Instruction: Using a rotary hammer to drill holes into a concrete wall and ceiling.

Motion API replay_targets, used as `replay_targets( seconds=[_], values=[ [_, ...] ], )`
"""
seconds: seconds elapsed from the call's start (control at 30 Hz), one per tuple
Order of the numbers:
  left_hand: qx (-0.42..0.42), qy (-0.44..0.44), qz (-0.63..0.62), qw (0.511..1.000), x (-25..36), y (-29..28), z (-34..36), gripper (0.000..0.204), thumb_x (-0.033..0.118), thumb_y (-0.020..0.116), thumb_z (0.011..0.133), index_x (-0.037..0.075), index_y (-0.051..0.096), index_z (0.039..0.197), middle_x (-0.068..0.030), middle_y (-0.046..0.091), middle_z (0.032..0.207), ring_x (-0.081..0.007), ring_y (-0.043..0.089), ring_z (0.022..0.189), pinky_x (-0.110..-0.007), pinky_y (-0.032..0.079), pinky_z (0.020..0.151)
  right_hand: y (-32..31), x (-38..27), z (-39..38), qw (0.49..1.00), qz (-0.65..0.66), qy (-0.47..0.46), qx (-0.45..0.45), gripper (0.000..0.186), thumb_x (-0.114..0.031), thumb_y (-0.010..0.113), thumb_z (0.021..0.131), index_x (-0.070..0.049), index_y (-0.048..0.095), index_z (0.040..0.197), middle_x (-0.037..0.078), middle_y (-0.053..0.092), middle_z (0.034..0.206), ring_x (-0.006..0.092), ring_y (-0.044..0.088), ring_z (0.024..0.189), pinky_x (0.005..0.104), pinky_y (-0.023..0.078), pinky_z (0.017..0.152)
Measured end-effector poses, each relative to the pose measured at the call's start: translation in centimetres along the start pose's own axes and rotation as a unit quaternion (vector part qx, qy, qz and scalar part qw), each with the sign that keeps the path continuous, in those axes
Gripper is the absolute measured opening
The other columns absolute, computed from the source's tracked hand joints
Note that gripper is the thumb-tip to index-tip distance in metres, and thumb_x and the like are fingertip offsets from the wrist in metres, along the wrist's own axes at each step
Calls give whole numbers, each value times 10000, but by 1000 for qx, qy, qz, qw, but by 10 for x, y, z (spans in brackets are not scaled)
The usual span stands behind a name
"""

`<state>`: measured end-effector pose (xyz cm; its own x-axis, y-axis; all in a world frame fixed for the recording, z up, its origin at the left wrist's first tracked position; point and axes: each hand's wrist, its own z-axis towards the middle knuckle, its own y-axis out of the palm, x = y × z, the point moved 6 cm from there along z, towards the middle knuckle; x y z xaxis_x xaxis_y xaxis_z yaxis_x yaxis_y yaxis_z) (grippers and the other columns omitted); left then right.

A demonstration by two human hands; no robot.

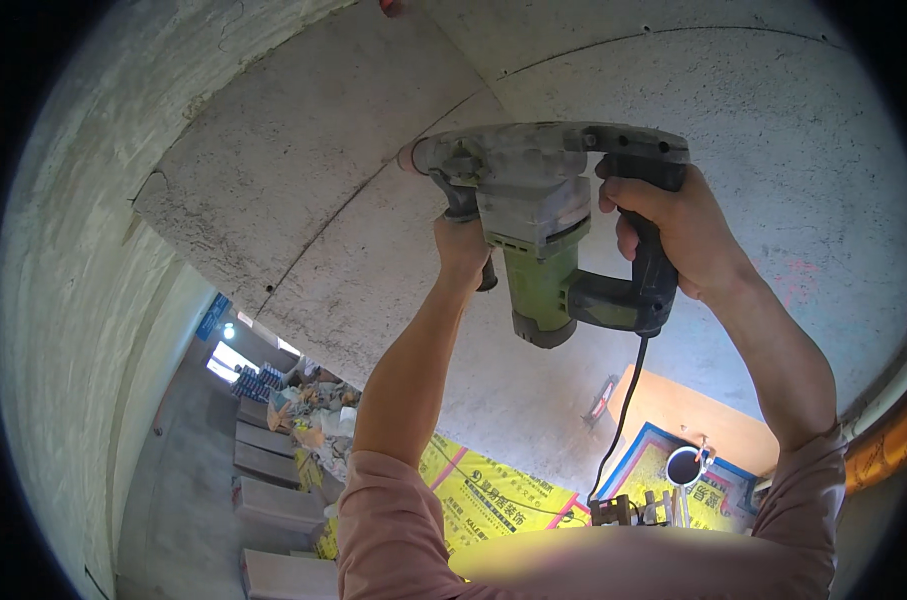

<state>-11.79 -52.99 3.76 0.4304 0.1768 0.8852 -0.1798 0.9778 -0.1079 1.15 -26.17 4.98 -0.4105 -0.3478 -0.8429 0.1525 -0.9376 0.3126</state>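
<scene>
Both of my arms are raised, holding a dusty green and black rotary hammer (538,200) up in front of grey concrete. My left hand (460,250) is closed around the black side handle (487,274), close behind the tool's nose. The black rear handle (653,255) is in the grip of my right hand (695,228), its fingers wrapped round near the top. The reddish-brown collar (407,157) at the nose points left along the concrete. I cannot make out a bit or whether anything touches the surface. A black power cord (628,400) hangs from the rear handle.
Rough concrete (353,130) fills the upper view, crossed by dark seams. Yellow printed sheeting (493,495) lies below, near a container with dark contents (684,466) and a tan board (713,405). Pale boxes (278,505) and heaped bags (318,415) line the lower left.
</scene>
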Motion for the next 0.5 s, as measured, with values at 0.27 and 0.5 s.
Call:
replay_targets(
  seconds=[0.27,0.5],
  values=[
    [36,-14,17,999,10,-3,-3,197,132,725,875,21,613,756,-29,566,626,-122,485,479,-318,358,447,5,-14,10,999,-5,38,-5,151,-128,682,879,17,650,910,76,607,777,142,551,537,319,447,495],
    [34,-38,29,998,10,-7,2,213,130,688,891,4,606,739,-42,559,610,-143,502,468,-341,387,432,13,-33,12,999,-21,34,-2,174,-110,671,886,9,633,1006,70,618,809,124,558,545,292,471,495]
  ],
)
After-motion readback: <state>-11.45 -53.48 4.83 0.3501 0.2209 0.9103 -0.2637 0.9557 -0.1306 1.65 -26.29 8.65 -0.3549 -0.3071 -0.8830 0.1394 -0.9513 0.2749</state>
